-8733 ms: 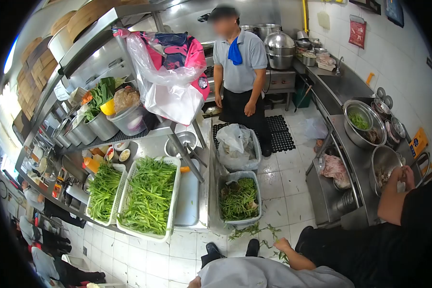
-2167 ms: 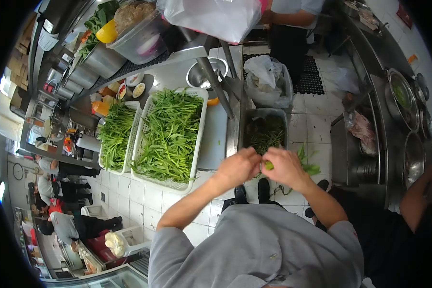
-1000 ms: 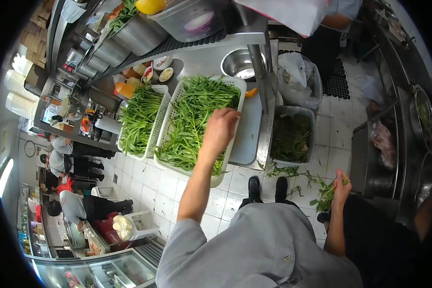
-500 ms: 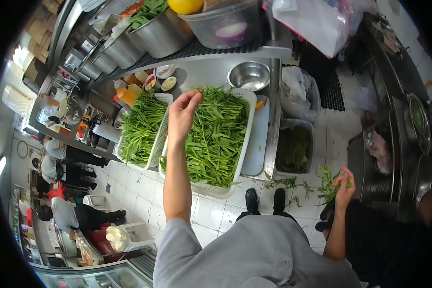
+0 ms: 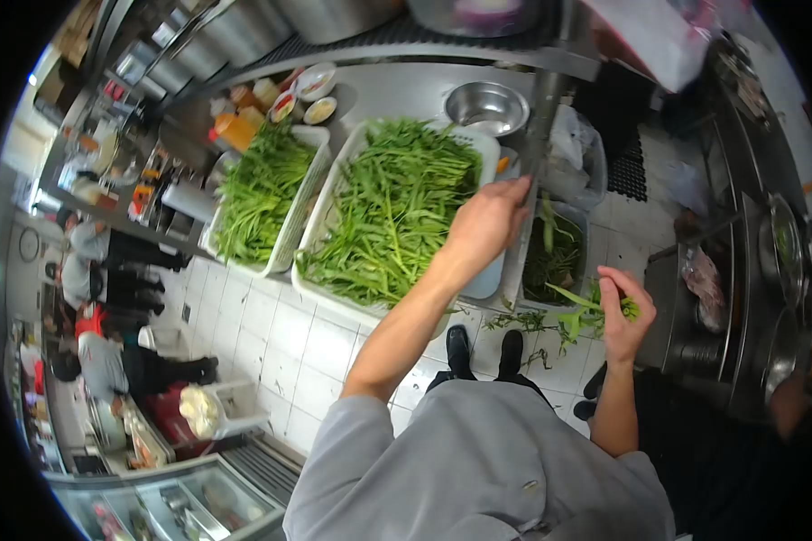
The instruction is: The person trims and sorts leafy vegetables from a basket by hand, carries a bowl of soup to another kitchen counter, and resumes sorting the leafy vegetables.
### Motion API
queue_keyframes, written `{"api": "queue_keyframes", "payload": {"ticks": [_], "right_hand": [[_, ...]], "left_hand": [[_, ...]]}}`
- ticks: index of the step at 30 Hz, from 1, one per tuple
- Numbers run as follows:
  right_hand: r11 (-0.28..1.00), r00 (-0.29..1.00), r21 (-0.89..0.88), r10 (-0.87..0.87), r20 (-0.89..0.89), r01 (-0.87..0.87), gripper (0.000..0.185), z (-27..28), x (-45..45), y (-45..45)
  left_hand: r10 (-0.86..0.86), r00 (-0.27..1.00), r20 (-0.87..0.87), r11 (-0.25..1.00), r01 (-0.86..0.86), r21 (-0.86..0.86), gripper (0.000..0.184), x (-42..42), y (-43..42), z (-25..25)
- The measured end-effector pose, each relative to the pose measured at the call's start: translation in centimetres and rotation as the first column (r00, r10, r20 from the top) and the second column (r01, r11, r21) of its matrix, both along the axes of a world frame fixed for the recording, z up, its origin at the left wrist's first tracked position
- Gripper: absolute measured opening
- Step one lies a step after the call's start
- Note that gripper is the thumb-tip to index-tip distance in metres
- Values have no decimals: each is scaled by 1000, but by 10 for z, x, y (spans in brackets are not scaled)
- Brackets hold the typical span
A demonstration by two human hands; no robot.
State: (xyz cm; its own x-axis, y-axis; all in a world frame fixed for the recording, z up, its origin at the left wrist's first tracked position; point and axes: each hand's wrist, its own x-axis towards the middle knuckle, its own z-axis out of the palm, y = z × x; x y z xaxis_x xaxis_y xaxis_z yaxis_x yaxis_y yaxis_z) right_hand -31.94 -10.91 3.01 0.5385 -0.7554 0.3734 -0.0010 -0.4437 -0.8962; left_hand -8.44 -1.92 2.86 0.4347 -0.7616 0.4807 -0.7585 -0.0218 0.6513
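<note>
My left hand [image 5: 489,219] reaches over the right edge of the large white basket [image 5: 303,257], above the blue cutting board [image 5: 489,281], its fingers stretched toward the steel counter's edge. It appears to hold nothing, though the fingertips are partly hidden. Cut leafy greens, looking like water spinach [image 5: 397,216], fill this basket. Pinched in my right hand [image 5: 624,317] is a small bunch of water spinach [image 5: 586,311], leaves pointing left over the floor. Just beyond my left hand, a green sprig [image 5: 561,236] shows at the top of the trimmings bin [image 5: 579,290].
A second basket of greens [image 5: 257,198] sits to the left. Behind stand sauce bottles [image 5: 237,129], small bowls [image 5: 320,110] and a steel bowl [image 5: 487,108]. Scraps [image 5: 519,320] litter the floor tiles. Another person in dark clothing [image 5: 713,442] is close on the right.
My left hand has moved from above the large basket to the right, near the counter's edge. A bright sprig now shows at the bin. My right hand has shifted slightly left with its bunch.
</note>
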Motion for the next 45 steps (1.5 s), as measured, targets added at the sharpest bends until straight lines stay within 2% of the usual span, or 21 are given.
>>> {"api": "queue_keyframes", "payload": {"ticks": [1, 2, 5, 7, 9, 10, 14, 17, 19, 20, 21, 24, 25, 28, 31, 32, 35, 38, 41, 42, 45], "right_hand": [[999, 1000, -30, 22, -17, -23, 11, 0, 2, -2], [998, 998, -63, 27, -59, -31, 11, -11, -2, -3], [957, 988, 264, -92, -126, 122, 12, -55, -33, 0], [916, 973, 356, -120, -198, 185, 15, -78, -61, -2], [866, 967, 450, -131, -219, 219, 16, -91, -78, -3], [854, 971, 474, -136, -195, 215, 17, -95, -80, -3], [908, 988, 401, -69, -137, 119, 18, -91, -61, -16], [919, 1000, 394, -4, -23, 13, 15, -51, -28, -15], [928, 997, 367, 48, 53, -64, 15, -34, -11, -14], [923, 996, 379, 47, 74, -72, 14, -28, -3, -12], [941, 993, 321, 78, 87, -102, 13, -20, 5, -11], [975, 982, 140, 156, 103, -170, 14, 15, 25, -7], [981, 974, -4, 191, 121, -192, 16, 28, 33, -7], [911, 937, -318, 319, 145, -261, 17, 74, 55, -9], [824, 881, -438, 455, 133, -359, 18, 96, 76, -5], [821, 878, -440, 460, 130, -365, 19, 96, 83, -2], [841, 945, -450, 327, -20, -301, 21, 78, 95, 1], [846, 933, -394, 334, -137, -360, 17, 51, 85, -9], [871, 901, -263, 355, -251, -416, 16, 24, 63, -8], [876, 884, -207, 372, -284, -436, 15, 15, 54, -7], [898, 848, -25, 405, -342, -440, 17, -12, 27, -4]], "left_hand": [[37, 993, 116, 998, -43, 47, 33, -1, 2, 4], [-18, 994, -104, 995, 27, 93, 32, 3, 14, 10], [48, 997, 63, 968, -62, 242, 37, 24, 76, 12], [81, 934, 347, 923, -202, 329, 47, 44, 123, -4], [122, 918, 378, 843, -297, 448, 53, 52, 152, -8], [114, 898, 424, 855, -306, 419, 48, 52, 158, -9], [-22, 904, 426, 840, -215, 499, 33, 53, 159, -10], [213, 911, 354, 922, -308, 236, 28, 74, 158, 18], [331, 929, 167, 943, -331, -24, 21, 84, 153, 56], [360, 932, -40, 927, -363, -92, 17, 86, 152, 69], [359, 900, -247, 903, -402, -153, 16, 88, 152, 80], [179, 918, -354, 908, -293, -300, 16, 82, 146, 106], [133, 915, -380, 911, -264, -317, 15, 77, 141, 111], [24, 906, -422, 933, -172, -316, 13, 59, 117, 112], [-84, 865, -495, 954, -74, -291, 11, 39, 88, 99], [-92, 847, -523, 965, -54, -258, 11, 30, 79, 95], [-186, 725, -664, 966, 13, -257, 9, 5, 57, 78], [-189, 719, -669, 980, 94, -177, 9, -12, 46, 47], [-116, 835, -539, 982, 179, 67, 16, -33, 47, 33], [-146, 819, -555, 968, 233, 90, 16, -39, 48, 20], [-221, 876, -428, 941, 307, 141, 15, -61, 49, 3]]}}
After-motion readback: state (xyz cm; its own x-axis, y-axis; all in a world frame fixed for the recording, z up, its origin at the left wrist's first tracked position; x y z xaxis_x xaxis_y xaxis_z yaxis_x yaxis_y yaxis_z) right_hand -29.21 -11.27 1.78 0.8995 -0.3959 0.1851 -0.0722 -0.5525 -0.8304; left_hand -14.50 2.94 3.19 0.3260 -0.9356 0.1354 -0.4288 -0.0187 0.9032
